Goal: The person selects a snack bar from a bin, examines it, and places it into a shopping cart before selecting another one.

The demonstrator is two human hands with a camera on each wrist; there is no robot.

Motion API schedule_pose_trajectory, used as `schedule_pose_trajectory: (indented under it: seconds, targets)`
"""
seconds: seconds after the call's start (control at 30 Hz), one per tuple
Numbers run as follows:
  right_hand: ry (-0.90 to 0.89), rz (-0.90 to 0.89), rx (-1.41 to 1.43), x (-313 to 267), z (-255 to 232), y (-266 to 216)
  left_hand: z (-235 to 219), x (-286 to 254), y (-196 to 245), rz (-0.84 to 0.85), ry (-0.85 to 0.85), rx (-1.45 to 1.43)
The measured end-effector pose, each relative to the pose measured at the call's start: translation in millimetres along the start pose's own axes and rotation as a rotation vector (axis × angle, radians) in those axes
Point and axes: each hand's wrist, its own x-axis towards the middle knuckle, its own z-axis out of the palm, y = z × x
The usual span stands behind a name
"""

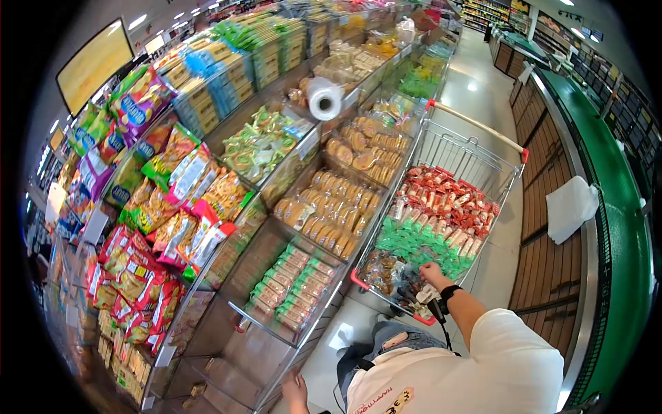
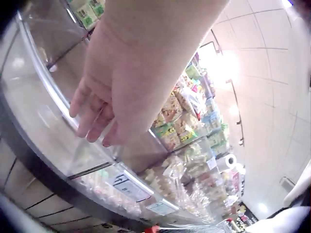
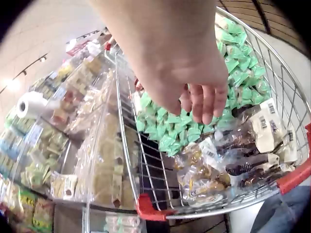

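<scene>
My right hand (image 1: 433, 274) hangs over the front part of a metal shopping cart (image 3: 127, 145), its fingers loosely bent with nothing visible in them. Beneath it are green-wrapped snack packs (image 3: 167, 128). Closer to the cart's red-cornered end lie clear bags of brown snacks (image 3: 206, 177) and dark packets with white labels (image 3: 265, 128). Red-wrapped snack packs (image 1: 441, 193) fill the cart's far half. My left hand (image 1: 295, 390) is low beside the clear-walled display bins (image 2: 63, 141), fingers relaxed and slightly apart, holding nothing.
Left of the cart, bins hold green-ended snack packs (image 1: 293, 283), bagged round biscuits (image 1: 331, 207) and red chip bags (image 1: 134, 283). A plastic bag roll (image 1: 324, 100) sits on the shelf. On the right runs a green-topped counter (image 1: 596, 159) with a white plastic bag (image 1: 572, 207) hanging from it.
</scene>
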Motion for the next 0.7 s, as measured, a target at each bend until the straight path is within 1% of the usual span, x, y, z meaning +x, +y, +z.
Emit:
schedule_pose_trajectory:
  seconds: [0.03,0.07,0.13,0.17,0.2,0.23,0.27,0.3,0.33,0.43,0.47,0.53,0.6,0.63,0.67,0.7]
  targets:
    - [0.057,0.019,0.024,14.7,-5.8,6.5,6.3,-11.0,-1.8,-0.052,-0.033,0.048]
    - [0.113,0.037,0.046,29.1,-11.5,11.9,11.7,-20.2,-3.0,-0.047,-0.053,0.036]
    - [0.288,0.033,0.017,53.9,-23.6,17.5,16.0,-31.6,6.4,-0.041,-0.093,0.009]
    - [0.373,0.03,0.001,66.1,-28.6,19.9,20.1,-32.9,11.6,-0.074,-0.111,0.019]
    - [0.426,0.054,-0.001,53.0,-39.1,0.0,20.7,-33.1,21.6,-0.108,-0.128,0.029]
    - [0.411,0.094,0.027,42.4,-50.0,-15.2,20.4,-33.6,31.8,-0.143,-0.145,0.04]
    - [0.396,0.133,0.056,35.2,-59.1,-27.1,17.7,-32.9,47.1,-0.138,-0.122,-0.006]
    - [0.38,0.174,0.084,34.6,-64.3,-31.3,13.7,-31.2,65.9,-0.133,-0.1,-0.053]
    - [0.393,0.156,0.105,46.6,-62.2,-22.1,12.6,-30.1,79.0,-0.127,-0.08,-0.099]
    - [0.149,0.313,0.422,72.9,-57.9,-7.8,18.7,-28.0,95.2,-0.045,-0.135,-0.084]
    - [0.141,0.295,0.537,77.9,-55.7,-3.3,19.1,-27.0,97.0,-0.022,-0.162,-0.036]
    - [0.126,0.257,0.765,96.3,-42.8,15.7,11.5,-25.0,110.5,0.012,-0.134,-0.079]
    - [0.092,0.268,0.977,132.0,-24.6,39.3,8.4,-25.3,114.5,0.039,-0.125,-0.068]
    - [0.076,0.274,1.082,115.9,-28.4,22.3,9.2,-23.9,112.1,0.051,-0.132,-0.035]
    - [0.073,0.242,1.024,95.3,-42.5,11.6,11.1,-22.9,110.1,0.064,-0.139,-0.003]
    - [0.088,0.234,0.97,88.8,-45.4,4.4,15.4,-20.4,109.5,0.048,-0.13,-0.015]
